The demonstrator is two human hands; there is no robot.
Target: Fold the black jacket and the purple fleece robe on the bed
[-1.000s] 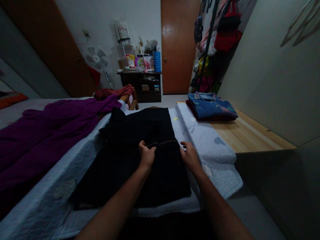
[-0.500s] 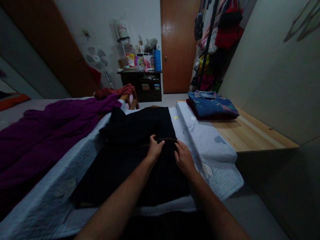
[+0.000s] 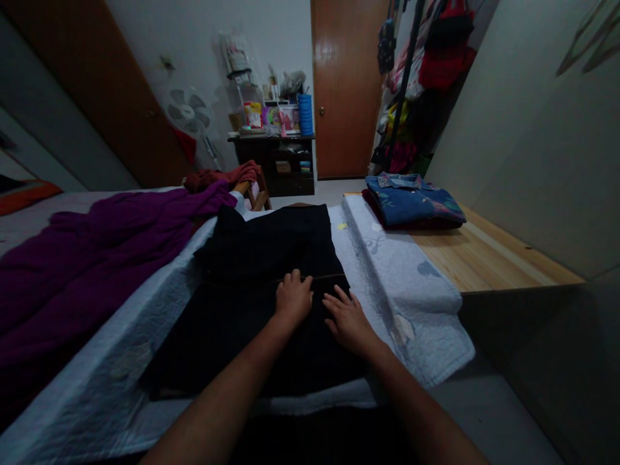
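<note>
Cloth, black and laid flat in layers (image 3: 242, 307), lies under and around both hands, reaching farthest out to the left hand's side. A thin brown line (image 3: 330, 277) crosses it at the left hand's fingertips and runs on to the cloth's right edge, just beyond the right hand. The near edge lies closer to the wearer than either hand, with the quilt (image 3: 421, 300) showing past it.

The left hand (image 3: 294, 301) rests on the cloth with fingers bent; whether it pinches any fabric, I cannot tell. The right hand (image 3: 347, 320) is open, fingers spread over the cloth near its right edge. A narrow strip of black separates the two hands.

Right of the right hand, the pale quilt gives a band of room, dips along a fold, then rises onto a wooden board (image 3: 494, 258). Ahead and to the right of that hand, a folded blue shirt (image 3: 411, 201) sits on dark red cloth (image 3: 443, 225), partly over the board. Well left of the left hand, purple fabric (image 3: 121, 226) spreads in wrinkles, with the quilt's sloping side between it and the black cloth. Beyond its far end lies rust-red cloth (image 3: 223, 177).
</note>
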